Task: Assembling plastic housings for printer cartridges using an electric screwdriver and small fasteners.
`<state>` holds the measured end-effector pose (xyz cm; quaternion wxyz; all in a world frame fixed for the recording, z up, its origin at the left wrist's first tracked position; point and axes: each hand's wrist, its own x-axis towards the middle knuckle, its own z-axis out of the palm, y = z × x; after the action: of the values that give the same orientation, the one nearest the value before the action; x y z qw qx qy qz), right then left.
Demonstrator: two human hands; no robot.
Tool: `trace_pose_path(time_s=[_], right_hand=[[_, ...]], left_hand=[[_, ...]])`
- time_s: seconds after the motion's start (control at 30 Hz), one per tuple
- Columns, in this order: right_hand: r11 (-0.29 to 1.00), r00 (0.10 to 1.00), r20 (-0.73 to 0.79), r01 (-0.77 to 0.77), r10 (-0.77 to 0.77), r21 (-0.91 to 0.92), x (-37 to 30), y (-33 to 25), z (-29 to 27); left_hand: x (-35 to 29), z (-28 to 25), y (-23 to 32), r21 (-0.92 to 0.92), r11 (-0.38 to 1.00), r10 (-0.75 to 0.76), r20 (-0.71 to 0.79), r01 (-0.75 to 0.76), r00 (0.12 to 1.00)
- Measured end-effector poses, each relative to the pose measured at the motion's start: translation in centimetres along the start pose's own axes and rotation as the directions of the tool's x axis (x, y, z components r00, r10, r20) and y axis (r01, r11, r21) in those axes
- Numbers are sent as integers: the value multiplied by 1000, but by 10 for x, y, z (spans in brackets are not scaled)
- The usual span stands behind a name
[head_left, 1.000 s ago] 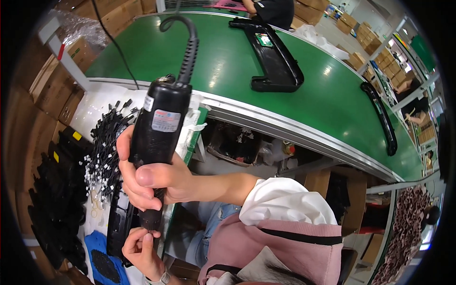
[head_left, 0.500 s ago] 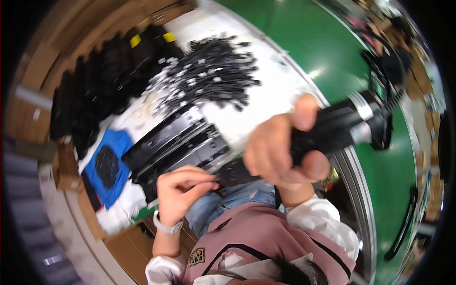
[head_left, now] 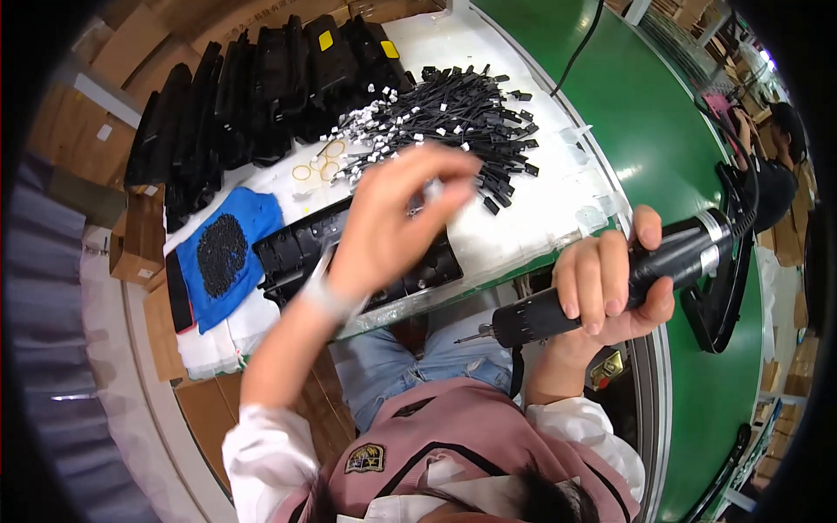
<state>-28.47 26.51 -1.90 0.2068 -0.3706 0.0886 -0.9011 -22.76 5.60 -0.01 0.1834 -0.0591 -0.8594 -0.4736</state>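
Note:
My right hand [head_left: 606,283] is wrapped around a black electric screwdriver [head_left: 680,257], held beyond the table's near edge. Its thin bit [head_left: 473,336] points left, touching nothing. My left hand [head_left: 405,209], blurred, is over a black plastic housing [head_left: 301,235] and hides part of it. The thumb and curved fingers stand apart near a pile of short black cables [head_left: 458,118] with white connectors. A small pale patch shows between these fingers, too blurred to name. The housing lies on the white-covered table [head_left: 540,200], its inner side up.
Black housings [head_left: 235,96] stand in a row at the back left. A blue cloth [head_left: 261,209] bears a heap of small black screws [head_left: 221,253]. Rubber bands [head_left: 327,159] lie by the cables. A green surface [head_left: 628,122] runs along the right, where another person [head_left: 776,166] sits.
My left hand has moved from the table's near edge up and right toward the cable pile. My right hand has carried the screwdriver right and lower, away from the housing.

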Motion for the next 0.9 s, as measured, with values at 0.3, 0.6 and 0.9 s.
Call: trace_pose_path(time_s=[0.3, 0.6, 0.9], right_hand=[[973, 997, -44, 47, -58, -228, -25, -36, 4], [975, 990, -133, 23, -54, -220, -19, -34, -18], [973, 992, -49, -123, 116, -194, -1, 7, -17]], left_hand=[[132, 46, -89, 662, 613, 254, 353, -432, 900], [120, -71, -19, 227, 822, 569, -328, -522, 754], [-21, -101, -30, 201, 978, 9, -270, 48, 963]])
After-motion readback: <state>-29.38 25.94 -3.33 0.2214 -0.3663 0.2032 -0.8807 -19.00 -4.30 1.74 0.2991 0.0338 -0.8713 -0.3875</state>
